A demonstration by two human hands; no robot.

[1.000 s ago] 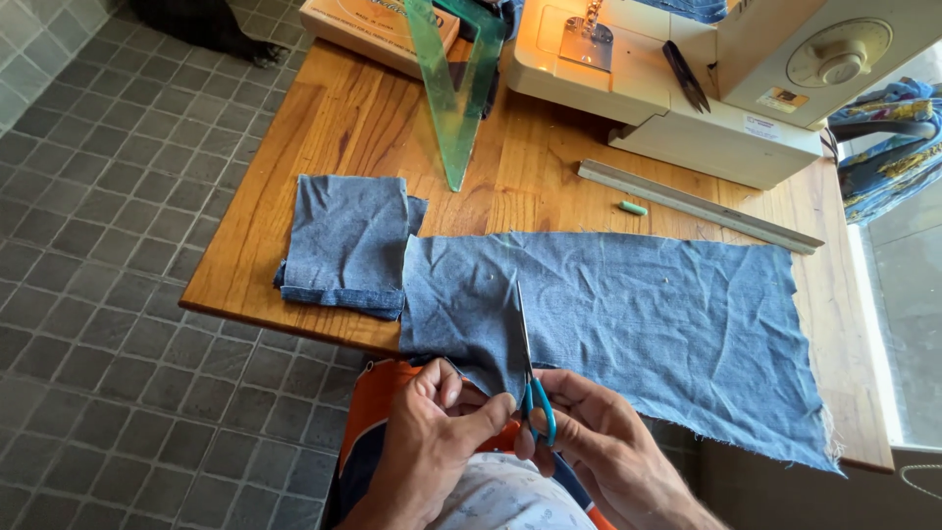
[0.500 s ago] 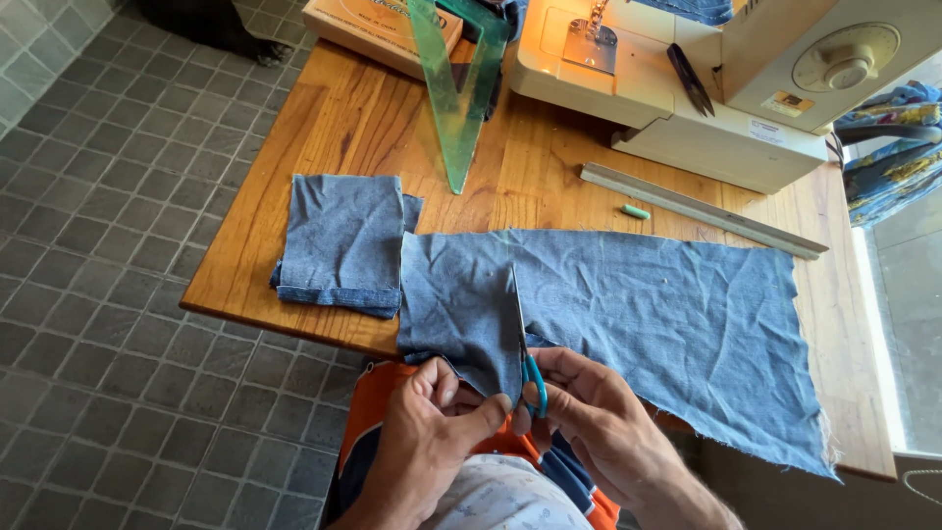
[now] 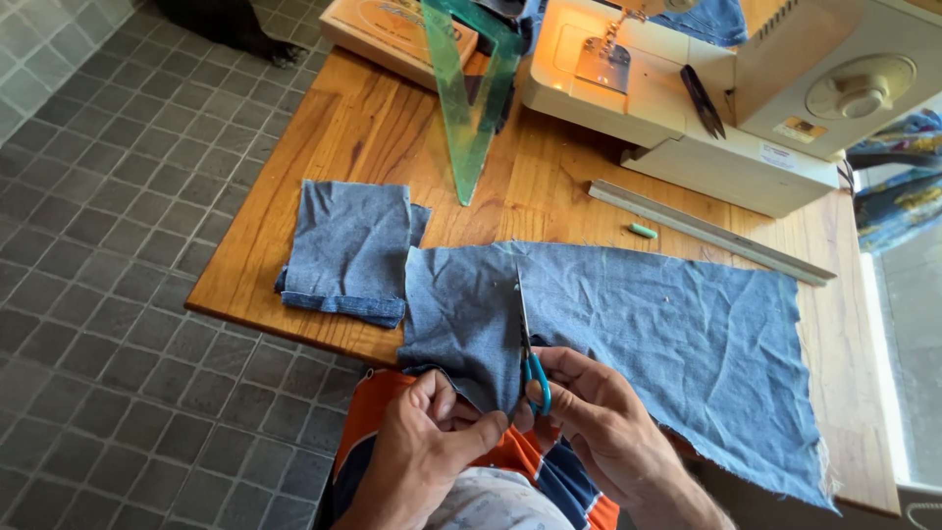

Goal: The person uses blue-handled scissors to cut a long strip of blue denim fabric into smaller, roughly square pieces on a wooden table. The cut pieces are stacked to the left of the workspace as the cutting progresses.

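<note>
The right hand (image 3: 599, 422) is closed round the blue-handled scissors (image 3: 528, 348), fingers through the loops, with the slim metal blades pointing away from the body into the large crumpled sheet of blue denim cloth (image 3: 628, 334). Just left of that grip, the left hand (image 3: 422, 447) pinches the near edge of the same cloth between thumb and fingers, where it hangs over the front edge of the wooden table (image 3: 324, 128). The blades lie on the cloth just beyond both hands. Left of the grip and a little farther out lies a smaller folded piece of blue denim (image 3: 348, 250), touching the big sheet. Well beyond the scissors stand a green see-through set square (image 3: 461, 108), a long grey metal ruler (image 3: 706, 231) with a small green chalk (image 3: 643, 231) beside it, and a cream sewing machine (image 3: 706, 88)
</note>
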